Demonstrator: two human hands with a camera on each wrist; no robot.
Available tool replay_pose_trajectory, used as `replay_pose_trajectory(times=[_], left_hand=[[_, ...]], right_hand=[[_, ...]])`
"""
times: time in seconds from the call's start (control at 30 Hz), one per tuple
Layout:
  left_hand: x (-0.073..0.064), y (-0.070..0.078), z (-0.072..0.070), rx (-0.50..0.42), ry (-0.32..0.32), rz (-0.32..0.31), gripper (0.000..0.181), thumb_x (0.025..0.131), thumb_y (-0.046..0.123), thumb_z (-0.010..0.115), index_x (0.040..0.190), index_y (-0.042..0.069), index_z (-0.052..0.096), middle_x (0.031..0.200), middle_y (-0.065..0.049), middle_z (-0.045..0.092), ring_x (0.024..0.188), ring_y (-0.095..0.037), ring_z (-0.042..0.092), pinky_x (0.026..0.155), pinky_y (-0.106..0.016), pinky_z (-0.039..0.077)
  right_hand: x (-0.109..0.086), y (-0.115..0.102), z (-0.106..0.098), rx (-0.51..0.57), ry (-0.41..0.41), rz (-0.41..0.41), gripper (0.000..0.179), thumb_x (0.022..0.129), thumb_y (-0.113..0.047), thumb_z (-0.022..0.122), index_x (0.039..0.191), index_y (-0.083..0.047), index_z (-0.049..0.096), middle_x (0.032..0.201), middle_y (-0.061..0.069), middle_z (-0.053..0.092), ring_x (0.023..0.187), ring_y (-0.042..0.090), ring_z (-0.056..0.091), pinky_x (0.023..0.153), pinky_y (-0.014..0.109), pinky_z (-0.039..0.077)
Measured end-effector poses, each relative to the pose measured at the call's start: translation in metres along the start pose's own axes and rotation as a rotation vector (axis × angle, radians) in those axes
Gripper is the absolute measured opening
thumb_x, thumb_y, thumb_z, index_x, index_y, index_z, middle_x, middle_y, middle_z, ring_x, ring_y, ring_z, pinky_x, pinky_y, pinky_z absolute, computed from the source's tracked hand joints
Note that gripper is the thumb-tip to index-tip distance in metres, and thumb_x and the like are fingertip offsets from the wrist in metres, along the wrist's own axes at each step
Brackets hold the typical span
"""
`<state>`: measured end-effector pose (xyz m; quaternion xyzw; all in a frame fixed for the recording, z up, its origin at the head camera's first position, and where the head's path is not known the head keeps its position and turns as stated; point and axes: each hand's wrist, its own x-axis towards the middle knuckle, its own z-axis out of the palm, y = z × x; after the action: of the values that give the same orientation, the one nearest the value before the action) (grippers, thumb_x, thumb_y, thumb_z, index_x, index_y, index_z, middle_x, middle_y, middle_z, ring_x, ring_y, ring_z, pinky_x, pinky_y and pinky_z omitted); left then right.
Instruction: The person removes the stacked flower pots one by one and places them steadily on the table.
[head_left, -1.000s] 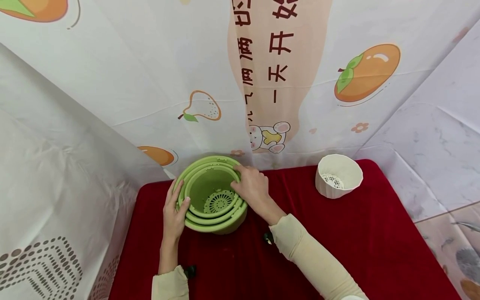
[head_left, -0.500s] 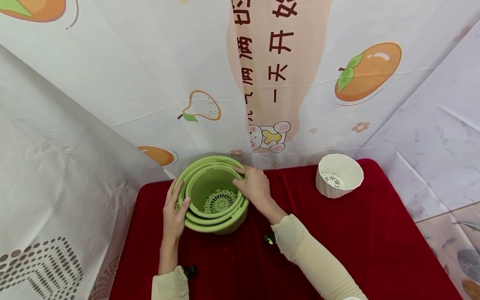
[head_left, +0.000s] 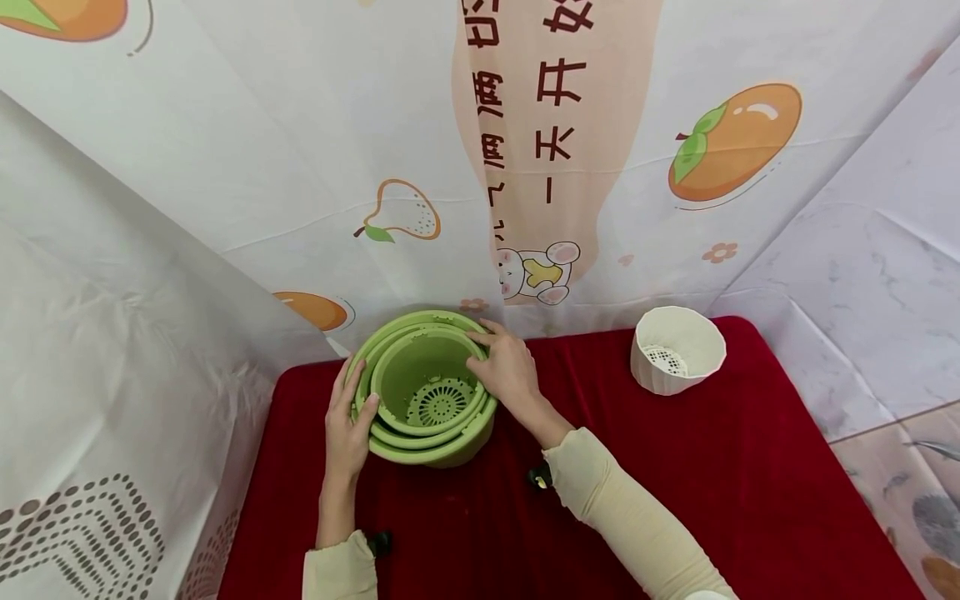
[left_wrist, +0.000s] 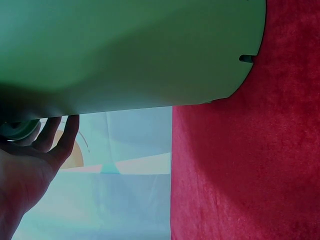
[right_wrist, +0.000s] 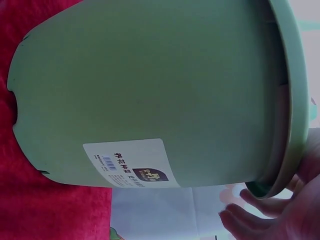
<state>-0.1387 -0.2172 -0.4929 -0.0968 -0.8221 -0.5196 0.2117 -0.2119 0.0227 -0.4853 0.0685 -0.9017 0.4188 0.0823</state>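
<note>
Several green plastic flower pots sit nested upright on the table, the smallest pot [head_left: 416, 367] innermost and the largest pot [head_left: 461, 450] outermost. At the stack's left side, my left hand [head_left: 347, 433] holds the rims, thumb over the inner edge and fingers along the outside. Opposite it, my right hand [head_left: 512, 375] grips the right rims, its thumb reaching into the smallest pot and other fingers beyond the outer rim. Slots pierce the smallest pot's base [head_left: 438, 402]. A white label [right_wrist: 131, 162] shows on the outer pot's wall in the right wrist view.
A white ribbed pot [head_left: 697, 350] with a perforated base stands at the back right of the red-covered table [head_left: 637, 450]. Printed curtains [head_left: 300, 167] hang right behind the table and along its left. Dark wrist straps [head_left: 381, 543] show near both cuffs.
My right hand has shifted slightly right, and one of its fingers now stretches out past the outer rim. The smallest pot has moved a touch right. My left hand stays in place.
</note>
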Motion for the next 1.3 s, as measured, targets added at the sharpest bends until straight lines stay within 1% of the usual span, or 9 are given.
replay_pose_trajectory(times=[0.13, 0.27, 0.37, 0.43, 0.53, 0.63, 0.83, 1.13, 1.3], left_hand=[[0.0006, -0.0003, -0.0006, -0.018, -0.004, -0.011, 0.048, 0.095, -0.009, 0.053, 0.142, -0.012, 0.044, 0.155, -0.027, 0.030, 0.141, -0.048, 0.027, 0.103, -0.066, 0.028], [0.0008, 0.0003, -0.0008, -0.024, -0.004, -0.012, 0.048, 0.095, -0.010, 0.052, 0.142, -0.013, 0.044, 0.154, -0.027, 0.030, 0.141, -0.048, 0.028, 0.105, -0.062, 0.028], [0.0010, 0.0013, -0.0005, -0.017, -0.004, -0.005, 0.048, 0.095, -0.010, 0.052, 0.142, -0.013, 0.044, 0.154, -0.027, 0.031, 0.141, -0.048, 0.029, 0.108, -0.054, 0.029], [0.0009, 0.0018, -0.0003, -0.017, -0.003, 0.000, 0.048, 0.095, -0.011, 0.052, 0.142, -0.013, 0.044, 0.154, -0.028, 0.031, 0.141, -0.048, 0.029, 0.109, -0.048, 0.030], [0.0005, 0.0016, -0.0001, -0.022, -0.002, 0.006, 0.048, 0.095, -0.011, 0.052, 0.142, -0.013, 0.044, 0.154, -0.028, 0.031, 0.141, -0.048, 0.029, 0.109, -0.043, 0.030], [-0.0001, 0.0005, -0.0001, -0.030, -0.004, 0.007, 0.048, 0.096, -0.011, 0.051, 0.143, -0.013, 0.043, 0.154, -0.027, 0.030, 0.141, -0.048, 0.028, 0.110, -0.043, 0.029], [-0.0004, -0.0015, -0.0007, -0.024, -0.009, 0.008, 0.048, 0.097, -0.010, 0.050, 0.144, -0.012, 0.043, 0.155, -0.027, 0.030, 0.141, -0.047, 0.028, 0.110, -0.045, 0.029], [-0.0001, 0.0002, -0.0005, -0.029, -0.015, 0.001, 0.048, 0.097, -0.010, 0.050, 0.144, -0.012, 0.042, 0.155, -0.026, 0.029, 0.142, -0.047, 0.027, 0.109, -0.047, 0.029], [-0.0002, 0.0006, -0.0005, -0.026, -0.008, -0.003, 0.048, 0.096, -0.010, 0.050, 0.144, -0.012, 0.042, 0.155, -0.027, 0.029, 0.142, -0.047, 0.027, 0.110, -0.037, 0.030]], right_hand=[[0.0010, 0.0001, 0.0007, -0.013, 0.013, -0.028, 0.042, 0.079, -0.007, 0.069, 0.120, -0.014, 0.074, 0.139, 0.003, 0.058, 0.057, 0.011, 0.047, 0.041, 0.023, 0.034], [0.0009, 0.0003, 0.0006, -0.004, 0.021, -0.049, 0.042, 0.079, -0.005, 0.069, 0.120, -0.013, 0.074, 0.138, 0.002, 0.059, 0.084, 0.019, 0.060, 0.043, 0.023, 0.037], [0.0008, 0.0006, -0.0001, 0.010, 0.036, -0.074, 0.041, 0.078, -0.002, 0.069, 0.118, -0.010, 0.075, 0.138, 0.003, 0.059, 0.108, 0.025, 0.060, 0.047, 0.025, 0.040], [0.0008, 0.0009, -0.0004, 0.017, 0.049, -0.096, 0.040, 0.077, -0.001, 0.070, 0.116, -0.009, 0.076, 0.138, 0.004, 0.059, 0.119, 0.027, 0.056, 0.055, 0.027, 0.045], [0.0006, 0.0016, -0.0003, 0.021, 0.067, -0.124, 0.040, 0.077, 0.001, 0.070, 0.115, -0.008, 0.076, 0.134, 0.005, 0.061, 0.122, 0.029, 0.055, 0.072, 0.033, 0.050], [0.0008, 0.0022, 0.0000, 0.025, 0.080, -0.147, 0.039, 0.076, 0.001, 0.071, 0.115, -0.007, 0.076, 0.128, 0.006, 0.064, 0.113, 0.027, 0.058, 0.087, 0.037, 0.048], [0.0018, 0.0025, 0.0005, 0.043, 0.099, -0.187, 0.040, 0.076, 0.002, 0.071, 0.114, -0.006, 0.076, 0.120, 0.007, 0.066, 0.096, 0.023, 0.059, 0.085, 0.037, 0.043], [0.0020, 0.0018, -0.0014, 0.030, 0.079, -0.185, 0.042, 0.077, 0.000, 0.071, 0.117, -0.009, 0.075, 0.106, 0.005, 0.072, 0.098, 0.023, 0.060, 0.085, 0.035, 0.046], [0.0034, 0.0025, -0.0030, 0.018, 0.060, -0.200, 0.042, 0.077, -0.002, 0.071, 0.118, -0.011, 0.075, 0.099, 0.006, 0.076, 0.101, 0.026, 0.063, 0.093, 0.039, 0.046]])
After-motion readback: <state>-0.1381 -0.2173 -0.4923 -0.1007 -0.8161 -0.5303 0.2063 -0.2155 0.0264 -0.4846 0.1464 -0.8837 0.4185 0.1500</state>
